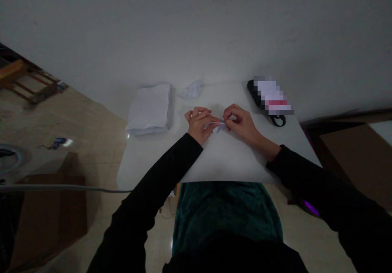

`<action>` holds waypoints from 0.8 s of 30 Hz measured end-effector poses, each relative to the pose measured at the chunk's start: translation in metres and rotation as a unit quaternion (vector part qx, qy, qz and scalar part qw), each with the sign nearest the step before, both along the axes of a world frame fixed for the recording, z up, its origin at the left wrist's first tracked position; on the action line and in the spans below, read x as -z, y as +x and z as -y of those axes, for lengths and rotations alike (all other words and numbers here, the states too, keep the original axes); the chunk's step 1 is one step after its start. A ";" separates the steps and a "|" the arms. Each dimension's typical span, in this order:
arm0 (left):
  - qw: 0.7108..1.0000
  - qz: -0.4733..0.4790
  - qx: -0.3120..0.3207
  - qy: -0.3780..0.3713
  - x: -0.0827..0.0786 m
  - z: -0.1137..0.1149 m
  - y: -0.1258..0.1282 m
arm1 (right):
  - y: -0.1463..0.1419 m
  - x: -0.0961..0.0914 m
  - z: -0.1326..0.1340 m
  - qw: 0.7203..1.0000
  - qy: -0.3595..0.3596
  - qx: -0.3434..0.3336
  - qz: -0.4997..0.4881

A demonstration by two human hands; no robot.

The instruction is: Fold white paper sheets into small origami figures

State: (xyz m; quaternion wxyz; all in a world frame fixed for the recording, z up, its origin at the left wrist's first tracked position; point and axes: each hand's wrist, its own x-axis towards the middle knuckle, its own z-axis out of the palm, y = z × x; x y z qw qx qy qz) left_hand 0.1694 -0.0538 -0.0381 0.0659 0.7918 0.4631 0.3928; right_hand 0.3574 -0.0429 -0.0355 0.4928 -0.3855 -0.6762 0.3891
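Over the middle of the white table (232, 165), a small piece of folded white paper (218, 126) is held between my two hands. My left hand (200, 123) pinches its left part between thumb and fingers. At the paper's right end, the thumb and index finger of my right hand (240, 121) are closed on it. Part of the paper is hidden by the fingers. Just behind my hands lies another small folded paper (192, 89). To the left rests a thick stack of white paper sheets (150, 106).
A black case with a loop (278, 120) lies at the table's right, partly blurred out. Behind the table stands a grey wall (196, 28). Cardboard boxes stand at the left (55, 216) and right (361, 154). A grey cable (76, 188) crosses at left; a wooden stool (18, 75) is farther back.
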 end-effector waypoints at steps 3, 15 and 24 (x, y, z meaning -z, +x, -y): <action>0.999 -0.041 0.017 -0.002 0.005 -0.003 -0.009 | 0.004 0.005 -0.006 0.999 -0.027 0.024 -0.015; 0.980 -0.155 0.122 -0.035 0.002 0.000 -0.011 | 0.003 0.003 0.004 0.998 0.021 -0.001 0.051; 0.978 -0.168 0.114 -0.037 0.004 0.000 0.001 | -0.001 0.001 0.006 0.991 0.082 0.021 0.104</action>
